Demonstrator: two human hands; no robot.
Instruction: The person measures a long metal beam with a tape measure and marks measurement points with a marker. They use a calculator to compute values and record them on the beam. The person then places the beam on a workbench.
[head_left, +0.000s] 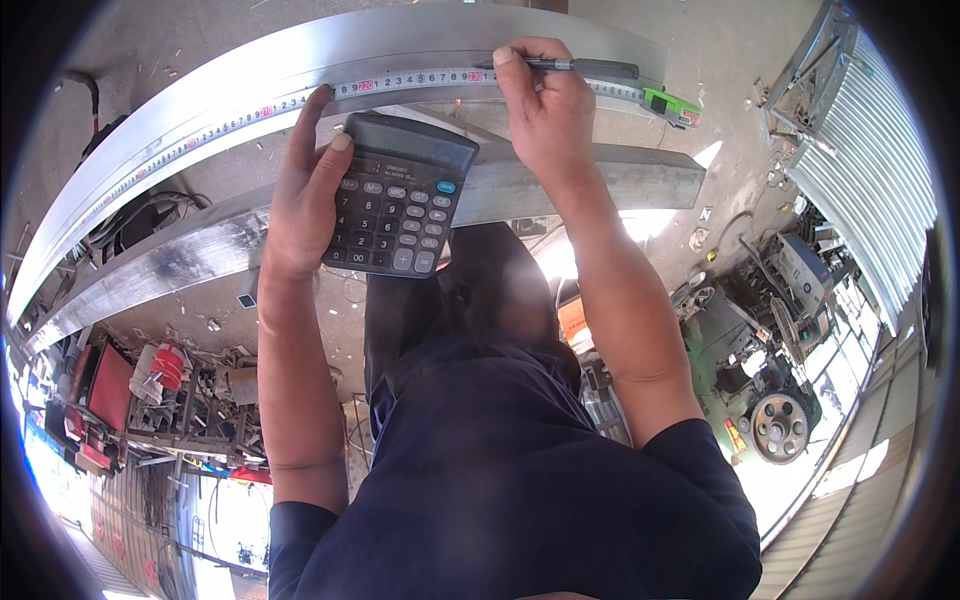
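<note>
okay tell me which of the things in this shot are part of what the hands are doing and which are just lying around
In use:
left hand holding the calculator
right hand holding the pen
tape measure stretched along the far metal beam

Lying about:
near metal beam
green machine with a gear
red tools on the left

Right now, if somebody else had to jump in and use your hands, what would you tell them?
Left hand: grips a dark desk calculator, thumb on its top edge, fingertips reaching the tape measure.
Right hand: holds a black pen, tip down at the tape.
Things: the tape lies stretched along the upper metal beam, its green case at the right end. A second metal beam runs just below, under both hands.
Done: tape laid out, pen placed at a spot on it. I cannot see any mark on the metal.
Left: probably marking the beam at the pen tip.
</note>
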